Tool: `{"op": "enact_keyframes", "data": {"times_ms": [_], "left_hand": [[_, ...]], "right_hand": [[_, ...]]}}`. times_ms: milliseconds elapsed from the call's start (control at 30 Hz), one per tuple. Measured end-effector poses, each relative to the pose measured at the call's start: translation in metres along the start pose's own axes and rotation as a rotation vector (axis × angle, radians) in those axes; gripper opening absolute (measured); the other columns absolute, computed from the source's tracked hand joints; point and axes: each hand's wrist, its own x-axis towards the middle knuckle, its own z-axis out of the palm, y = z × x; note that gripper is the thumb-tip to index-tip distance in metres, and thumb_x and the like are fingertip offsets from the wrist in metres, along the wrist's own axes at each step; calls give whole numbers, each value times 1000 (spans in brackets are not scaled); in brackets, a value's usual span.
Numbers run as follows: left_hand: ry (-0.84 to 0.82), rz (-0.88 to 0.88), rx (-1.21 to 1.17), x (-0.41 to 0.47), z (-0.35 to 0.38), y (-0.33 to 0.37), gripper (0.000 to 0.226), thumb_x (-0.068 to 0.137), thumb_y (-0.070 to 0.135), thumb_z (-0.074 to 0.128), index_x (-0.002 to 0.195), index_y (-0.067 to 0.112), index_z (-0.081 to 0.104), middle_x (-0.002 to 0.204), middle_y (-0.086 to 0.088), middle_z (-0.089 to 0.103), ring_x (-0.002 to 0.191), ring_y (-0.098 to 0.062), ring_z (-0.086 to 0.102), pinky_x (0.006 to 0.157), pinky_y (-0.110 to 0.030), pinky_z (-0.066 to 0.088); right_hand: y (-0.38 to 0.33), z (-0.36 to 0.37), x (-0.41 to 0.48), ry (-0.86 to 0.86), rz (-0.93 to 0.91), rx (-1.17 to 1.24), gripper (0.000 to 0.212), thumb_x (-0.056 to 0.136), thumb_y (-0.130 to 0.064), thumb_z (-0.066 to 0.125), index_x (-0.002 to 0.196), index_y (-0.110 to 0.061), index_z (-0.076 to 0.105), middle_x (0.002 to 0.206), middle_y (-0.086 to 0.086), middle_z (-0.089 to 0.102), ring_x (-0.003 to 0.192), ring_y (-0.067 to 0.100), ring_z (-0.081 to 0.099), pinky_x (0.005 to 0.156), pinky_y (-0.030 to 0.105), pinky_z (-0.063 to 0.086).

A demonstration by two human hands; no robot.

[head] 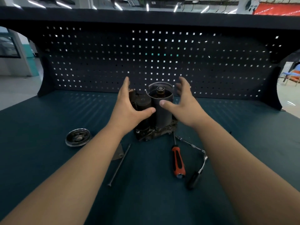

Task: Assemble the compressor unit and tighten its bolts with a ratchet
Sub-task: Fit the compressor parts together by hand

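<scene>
Compressor unit stands upright on the desk, directly between the two hands. It has a dark open-topped cylinder with a shaft end showing inside, a second, shorter housing beside it on the left-hand side, and a grimy base below.

Left hand: fingers straight and spread, cupped round the shorter housing and gripping nothing. Its thumb tip is at the cylinder's left edge.

Right hand: also spread wide, with the palm facing the cylinder and the thumb lying across the front wall. Firm contact can't be confirmed for either thumb.

Below the right wrist, inboard of the forearm: ratchet with an extension bar, black grip nearest the person. Just left of it lies a red-and-black screwdriver, tip toward the unit's base.

Under the left forearm, on its inboard side: one long bolt lying loose, plus a small flat plate partly hidden by the arm. Outboard of the left forearm is a round metal end cap, well apart from the unit.

Beyond both hands is a perforated back panel.
</scene>
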Motion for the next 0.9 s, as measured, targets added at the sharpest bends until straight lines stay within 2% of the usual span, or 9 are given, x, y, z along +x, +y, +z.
{"op": "enact_keyframes", "data": {"times_ms": [67,133,233,333,433,533,633,733,900], "left_hand": [[45,-66,-124,-3,4,-9,121,61,53,80,151,42,-1,158,13,17,140,-1,24,106,-18,26],[99,-153,-238,-7,10,-20,117,65,48,81,152,39,3,155,10,26,137,-5,32,106,-25,33],[199,-254,-311,-15,28,-32,88,73,42,79,145,28,31,133,12,53,122,-5,51,87,-13,41],[191,-293,-332,-23,45,-45,54,69,53,76,117,40,52,106,22,63,98,9,60,73,-13,43],[165,-271,-360,-19,44,-51,55,58,64,68,107,44,51,103,22,64,93,16,58,71,-4,43],[154,-188,-389,-12,38,-52,66,60,60,68,115,27,54,107,14,65,94,12,60,74,-6,44],[158,-146,-349,-13,32,-50,71,62,58,69,117,16,56,103,12,64,88,15,60,71,-4,44],[141,-148,-332,-16,23,-51,62,68,47,73,118,16,55,104,12,65,89,14,60,71,-5,44],[107,-148,-340,-19,17,-46,65,69,41,71,124,12,53,108,13,64,92,13,60,74,-6,44]], "right_hand": [[-5,9,11,-85,3,-33,94,81,-48,70,149,-40,5,149,-7,37,128,16,43,93,25,35],[-6,17,16,-118,12,-34,90,83,-48,68,148,-40,6,142,-6,44,115,15,50,87,25,37],[-5,20,19,-104,-3,-40,87,82,-48,68,146,-42,9,142,-7,46,116,15,51,86,25,38],[-1,19,10,-73,-26,-47,86,78,-50,70,142,-45,14,138,-12,49,118,11,52,84,20,40],[0,23,3,-16,-77,-99,88,70,-56,72,140,-45,18,138,-12,48,121,11,50,94,29,44],[-7,26,2,57,-84,-179,89,68,-61,71,140,-44,21,135,-13,51,120,12,51,97,37,47],[-9,30,0,96,-83,-184,91,69,-63,69,144,-42,22,135,-15,52,121,10,50,97,35,47],[-11,32,-2,88,-69,-146,91,70,-63,68,144,-40,22,138,-16,49,123,10,49,97,34,45],[-13,36,-6,44,-47,-42,92,72,-59,67,146,-41,14,142,-16,45,127,8,45,99,29,40]]}}
